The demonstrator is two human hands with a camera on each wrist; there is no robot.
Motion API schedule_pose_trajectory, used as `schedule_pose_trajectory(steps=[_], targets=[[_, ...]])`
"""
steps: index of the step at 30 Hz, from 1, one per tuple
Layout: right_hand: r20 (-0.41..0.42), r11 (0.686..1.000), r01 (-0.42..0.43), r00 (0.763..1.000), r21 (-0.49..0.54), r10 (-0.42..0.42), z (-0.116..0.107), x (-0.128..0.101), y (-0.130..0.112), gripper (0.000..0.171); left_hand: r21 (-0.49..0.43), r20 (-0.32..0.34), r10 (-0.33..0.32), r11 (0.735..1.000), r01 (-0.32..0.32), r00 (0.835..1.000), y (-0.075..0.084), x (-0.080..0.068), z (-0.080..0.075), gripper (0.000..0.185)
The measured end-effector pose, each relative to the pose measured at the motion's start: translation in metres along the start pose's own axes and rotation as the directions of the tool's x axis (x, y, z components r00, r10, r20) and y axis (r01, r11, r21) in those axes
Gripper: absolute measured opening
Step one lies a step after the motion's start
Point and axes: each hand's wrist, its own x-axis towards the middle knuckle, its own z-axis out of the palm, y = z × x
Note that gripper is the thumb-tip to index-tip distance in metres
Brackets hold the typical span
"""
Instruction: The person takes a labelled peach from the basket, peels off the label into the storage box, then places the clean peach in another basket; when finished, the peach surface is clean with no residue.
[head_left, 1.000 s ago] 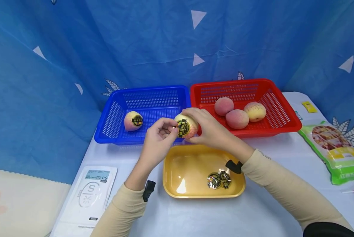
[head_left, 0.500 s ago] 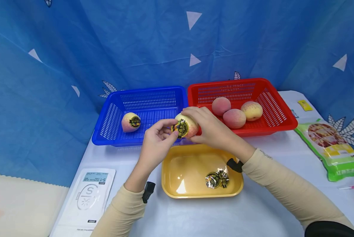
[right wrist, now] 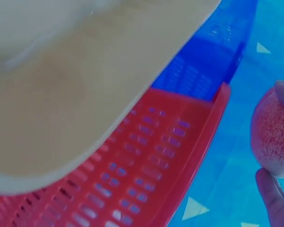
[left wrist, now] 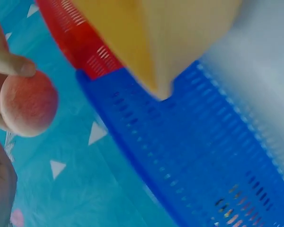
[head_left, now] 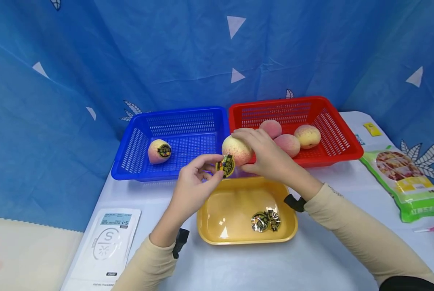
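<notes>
A yellow-and-pink peach (head_left: 235, 148) is gripped by my right hand (head_left: 267, 155) above the front edges of the two baskets. My left hand (head_left: 196, 184) pinches a round black-and-gold sticker (head_left: 227, 165) between thumb and fingertips, just below and left of the peach. The peach surface facing the head camera is bare; whether the sticker's far edge touches it I cannot tell. In the left wrist view the peach (left wrist: 31, 103) sits at the left edge, sticker hidden. The right wrist view shows the peach (right wrist: 273, 135) held between thumb and finger.
A blue basket (head_left: 195, 151) holds one stickered peach (head_left: 159, 152). Several peaches lie in the red basket (head_left: 334, 135). In front, a yellow tray (head_left: 231, 206) holds crumpled stickers (head_left: 265, 221). A white packet (head_left: 105, 242) lies left, a green food bag (head_left: 402, 178) right.
The sticker has come away from the peach's face into my left fingers, which moved slightly down. My right hand has shifted right and slightly up with the peach.
</notes>
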Motion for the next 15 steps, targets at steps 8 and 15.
schedule_pose_trajectory(steps=[8,15], targets=[[-0.067,0.997,-0.070,0.995,0.027,0.071,-0.013,-0.013,0.012,0.078,0.176,0.302,-0.110,0.983,0.058,0.947,-0.023,-0.022,0.024,0.027],[-0.104,0.990,-0.126,0.986,0.056,0.131,-0.019,-0.029,0.024,0.079,0.179,0.456,-0.163,0.980,0.089,0.875,-0.041,-0.032,0.051,0.024]])
